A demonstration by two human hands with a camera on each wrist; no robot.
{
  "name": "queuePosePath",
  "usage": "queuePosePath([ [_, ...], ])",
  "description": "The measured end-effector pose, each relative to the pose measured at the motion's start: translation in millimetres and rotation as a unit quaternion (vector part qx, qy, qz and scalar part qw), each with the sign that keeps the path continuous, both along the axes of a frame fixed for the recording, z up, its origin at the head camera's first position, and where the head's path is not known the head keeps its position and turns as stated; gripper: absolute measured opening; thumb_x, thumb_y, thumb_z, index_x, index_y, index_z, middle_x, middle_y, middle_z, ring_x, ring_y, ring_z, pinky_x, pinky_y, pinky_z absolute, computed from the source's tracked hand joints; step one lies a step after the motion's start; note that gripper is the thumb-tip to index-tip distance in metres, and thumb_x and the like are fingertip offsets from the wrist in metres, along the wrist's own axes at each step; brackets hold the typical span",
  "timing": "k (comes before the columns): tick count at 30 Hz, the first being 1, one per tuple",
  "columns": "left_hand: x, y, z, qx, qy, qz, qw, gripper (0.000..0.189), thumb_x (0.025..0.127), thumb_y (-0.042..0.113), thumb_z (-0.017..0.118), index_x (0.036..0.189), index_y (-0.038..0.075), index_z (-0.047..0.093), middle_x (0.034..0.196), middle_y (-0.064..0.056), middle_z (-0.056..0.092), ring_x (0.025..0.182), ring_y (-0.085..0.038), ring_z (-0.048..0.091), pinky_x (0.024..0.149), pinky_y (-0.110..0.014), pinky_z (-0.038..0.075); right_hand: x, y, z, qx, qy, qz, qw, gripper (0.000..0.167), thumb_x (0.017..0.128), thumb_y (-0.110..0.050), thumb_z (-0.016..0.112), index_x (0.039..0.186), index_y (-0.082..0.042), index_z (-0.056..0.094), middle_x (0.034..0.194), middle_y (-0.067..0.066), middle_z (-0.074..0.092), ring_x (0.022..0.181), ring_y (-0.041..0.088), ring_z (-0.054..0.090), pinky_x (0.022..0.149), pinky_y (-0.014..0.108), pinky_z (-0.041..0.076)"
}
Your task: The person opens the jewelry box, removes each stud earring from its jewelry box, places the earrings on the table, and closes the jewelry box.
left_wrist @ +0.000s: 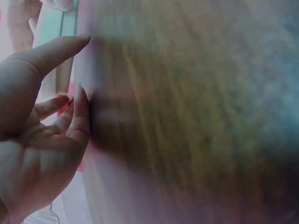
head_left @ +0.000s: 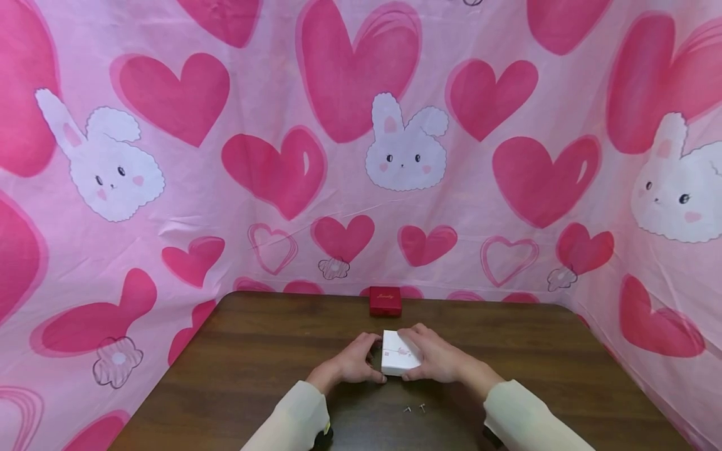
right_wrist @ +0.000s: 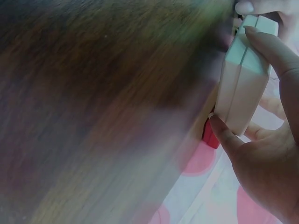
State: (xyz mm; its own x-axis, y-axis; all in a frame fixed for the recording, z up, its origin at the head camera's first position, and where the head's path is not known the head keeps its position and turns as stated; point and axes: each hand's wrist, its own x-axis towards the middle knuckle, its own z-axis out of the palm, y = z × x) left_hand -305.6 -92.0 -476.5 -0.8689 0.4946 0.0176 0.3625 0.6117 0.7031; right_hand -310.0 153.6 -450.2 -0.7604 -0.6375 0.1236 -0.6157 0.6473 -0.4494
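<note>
A small white box with a faint pink print on its lid sits near the middle of the table. My right hand grips it from the right, thumb on the near side and fingers round the far side. The right wrist view shows a seam running along the side of the white box, its lid on. Just left of the box is my left hand, thumb and fingers spread apart with nothing between them. Two tiny metal pieces lie on the table nearer to me.
A red box with gold lettering stands at the back edge of the brown wooden table. Behind the table and along both sides hangs a pink cloth printed with hearts and rabbits.
</note>
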Motion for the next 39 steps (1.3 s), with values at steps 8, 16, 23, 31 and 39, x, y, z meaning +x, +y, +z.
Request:
queuePosePath([
  [8,0.8,2.4,5.0,-0.022,0.002,-0.004,0.9997,0.068,0.08,0.018,0.088,0.136,0.003,0.053,0.124,-0.01,0.053,0.098,-0.02,0.059,0.084,-0.032,0.052,2.0,16.2,2.6,-0.009,0.008,-0.022,0.9997,0.086,0.075,-0.04,0.089,0.144,-0.007,0.051,0.123,0.005,0.053,0.109,0.021,0.052,0.09,0.041,0.047],
  [16,3.6,6.0,12.5,-0.065,-0.011,-0.015,0.9977,0.058,0.083,0.02,0.085,0.133,0.008,0.058,0.122,-0.005,0.055,0.099,-0.018,0.06,0.087,-0.033,0.053,3.9,35.9,4.7,-0.019,-0.005,-0.057,0.9982,0.089,0.076,-0.04,0.089,0.147,-0.007,0.049,0.128,0.008,0.052,0.112,0.021,0.051,0.095,0.048,0.045],
  [23,3.4,8.1,19.2,-0.1,-0.002,-0.021,0.9947,0.052,0.086,0.023,0.083,0.131,0.014,0.06,0.12,-0.001,0.058,0.103,-0.016,0.059,0.092,-0.035,0.054,4.7,50.7,2.2,-0.021,0.008,-0.075,0.9969,0.091,0.075,-0.04,0.09,0.147,-0.004,0.049,0.126,0.009,0.053,0.11,0.023,0.051,0.094,0.049,0.046],
  [31,-5.3,10.5,21.1,-0.096,0.047,-0.046,0.9932,0.047,0.086,0.021,0.082,0.128,0.011,0.062,0.114,0.0,0.059,0.104,-0.017,0.06,0.093,-0.035,0.053,4.0,68.4,-2.5,-0.021,0.046,-0.095,0.9942,0.09,0.073,-0.04,0.091,0.144,-0.002,0.051,0.125,0.013,0.055,0.108,0.023,0.053,0.094,0.048,0.046],
  [39,-23.6,8.7,5.7,-0.094,0.098,-0.058,0.989,0.051,0.088,0.027,0.08,0.133,0.013,0.06,0.122,-0.002,0.06,0.113,-0.02,0.057,0.099,-0.04,0.052,5.1,86.4,-1.8,-0.018,0.063,-0.14,0.9879,0.09,0.072,-0.04,0.091,0.143,-0.001,0.051,0.125,0.017,0.056,0.104,0.025,0.055,0.09,0.048,0.047],
])
